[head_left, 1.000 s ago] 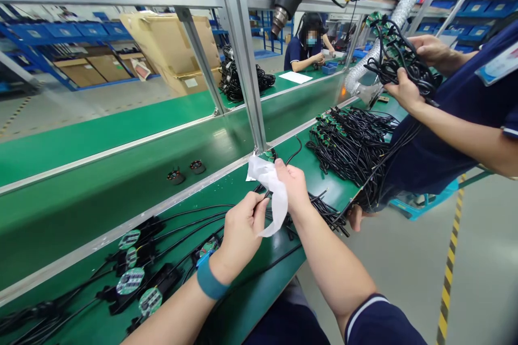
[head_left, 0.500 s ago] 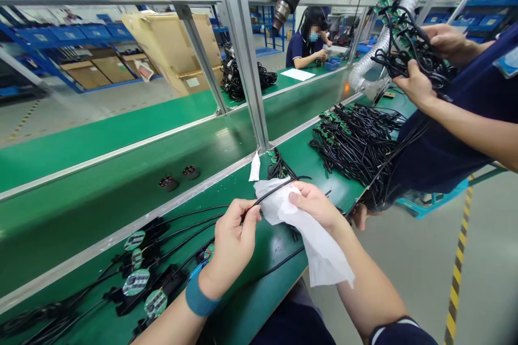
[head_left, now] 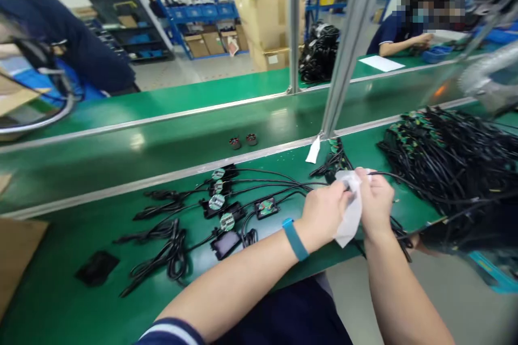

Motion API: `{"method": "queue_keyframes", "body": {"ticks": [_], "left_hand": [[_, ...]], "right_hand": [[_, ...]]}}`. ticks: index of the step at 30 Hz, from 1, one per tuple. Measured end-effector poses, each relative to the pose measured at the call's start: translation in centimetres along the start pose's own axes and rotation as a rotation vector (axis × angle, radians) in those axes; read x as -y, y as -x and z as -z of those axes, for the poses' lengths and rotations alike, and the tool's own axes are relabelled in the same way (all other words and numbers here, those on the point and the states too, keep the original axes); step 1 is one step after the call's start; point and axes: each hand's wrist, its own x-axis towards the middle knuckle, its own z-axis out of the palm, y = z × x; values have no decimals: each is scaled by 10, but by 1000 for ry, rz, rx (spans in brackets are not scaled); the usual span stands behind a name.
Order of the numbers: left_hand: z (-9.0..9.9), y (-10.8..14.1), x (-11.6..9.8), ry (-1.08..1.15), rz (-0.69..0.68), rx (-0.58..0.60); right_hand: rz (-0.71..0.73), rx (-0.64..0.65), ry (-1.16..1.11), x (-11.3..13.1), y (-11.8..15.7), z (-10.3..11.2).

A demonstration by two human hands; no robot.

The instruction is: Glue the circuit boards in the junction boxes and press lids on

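Both of my hands meet on one black cable [head_left: 408, 179] just right of the white cloth [head_left: 350, 210] — my left hand [head_left: 324, 210] pinches the cable where it enters the cloth, and my right hand [head_left: 376, 202] is closed around cloth and cable together. From the cloth the cable's long axis runs off to the right toward the cable heap [head_left: 449, 156]; leftward of the cloth, other cables lead to the round boards [head_left: 220, 202] on the desk [head_left: 81, 302].

I see the modules [head_left: 226, 205] lying centre frame on the surface [head_left: 60, 291], the cable heap [head_left: 449, 156] at right, boxes [head_left: 265, 27] at upper centre behind.
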Motion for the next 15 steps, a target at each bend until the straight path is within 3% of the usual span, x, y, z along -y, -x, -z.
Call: {"method": "queue_keyframes", "body": {"ticks": [8, 12, 15], "left_hand": [[-6, 1, -6, -134, -11, -4], [-8, 11, 6, -70, -17, -44], [-7, 14, 14, 103, -1, -131]], "right_hand": [[54, -64, -125, -7, -26, 11], [-169, 0, -187, -5, -48, 40], [-306, 113, -264, -5, -46, 58]]}}
